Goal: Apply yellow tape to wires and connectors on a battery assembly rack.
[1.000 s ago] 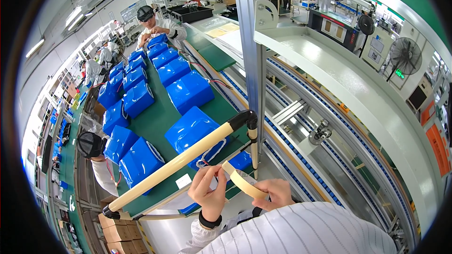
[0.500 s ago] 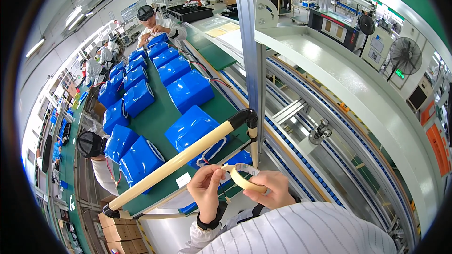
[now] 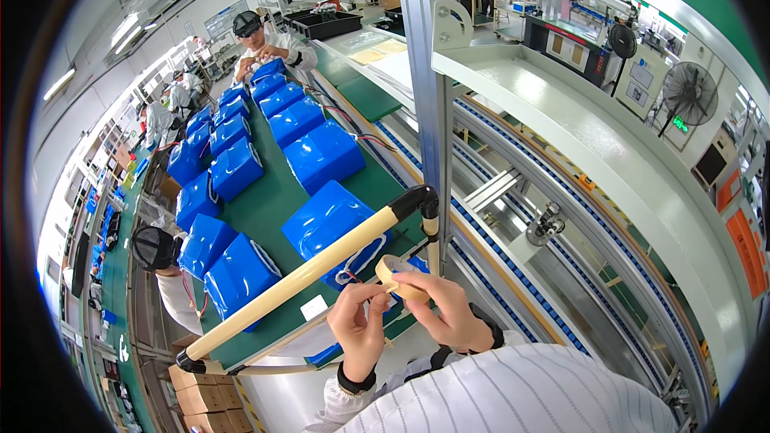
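Note:
My right hand (image 3: 449, 313) holds a roll of tan tape (image 3: 399, 277) in front of my chest. My left hand (image 3: 358, 322) pinches at the roll's edge with thumb and forefinger. Both hands hover just below a cream-coloured rail (image 3: 313, 273) that crosses the view on a slant. Beyond the rail, a blue wrapped pack (image 3: 333, 224) with red and black wires lies on the green belt (image 3: 273, 192); another blue pack peeks out under my hands.
Several more blue packs (image 3: 233, 168) line the green belt toward the far end. A person in a dark cap (image 3: 156, 248) works at the left; another person (image 3: 269, 44) stands at the belt's far end. A metal post (image 3: 425, 80) rises ahead, a roller conveyor (image 3: 561, 232) runs right. Cardboard boxes (image 3: 200, 393) sit lower left.
My hands with the tape roll have risen slightly toward the rail. The left fingers have shifted along the roll's edge. The packs on the belt have not moved.

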`<move>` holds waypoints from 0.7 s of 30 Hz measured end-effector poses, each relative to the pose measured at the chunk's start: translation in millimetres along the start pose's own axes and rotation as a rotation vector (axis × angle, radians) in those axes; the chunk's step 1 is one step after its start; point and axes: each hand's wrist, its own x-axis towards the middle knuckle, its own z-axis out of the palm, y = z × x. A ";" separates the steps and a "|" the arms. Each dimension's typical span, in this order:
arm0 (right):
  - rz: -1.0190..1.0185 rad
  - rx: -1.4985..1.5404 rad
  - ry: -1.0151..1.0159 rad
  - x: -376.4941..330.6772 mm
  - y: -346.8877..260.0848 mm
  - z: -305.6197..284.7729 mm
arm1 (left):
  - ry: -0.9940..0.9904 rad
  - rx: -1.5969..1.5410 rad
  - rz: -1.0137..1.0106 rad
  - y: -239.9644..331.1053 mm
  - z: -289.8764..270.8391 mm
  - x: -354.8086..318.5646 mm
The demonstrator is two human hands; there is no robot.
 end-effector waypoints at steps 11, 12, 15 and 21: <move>0.012 -0.009 0.136 6.6 4.1 7.2 | -0.043 0.073 0.036 -2.2 0.4 -0.1; 0.008 -0.013 0.130 6.8 4.5 7.8 | -0.041 0.072 0.044 -2.9 -0.1 -0.3; 0.041 0.030 0.149 7.5 5.3 8.5 | -0.045 0.129 0.060 -5.0 -0.2 -0.3; 0.019 -0.074 0.175 9.7 4.8 4.3 | -0.035 0.228 0.164 -2.9 6.0 6.2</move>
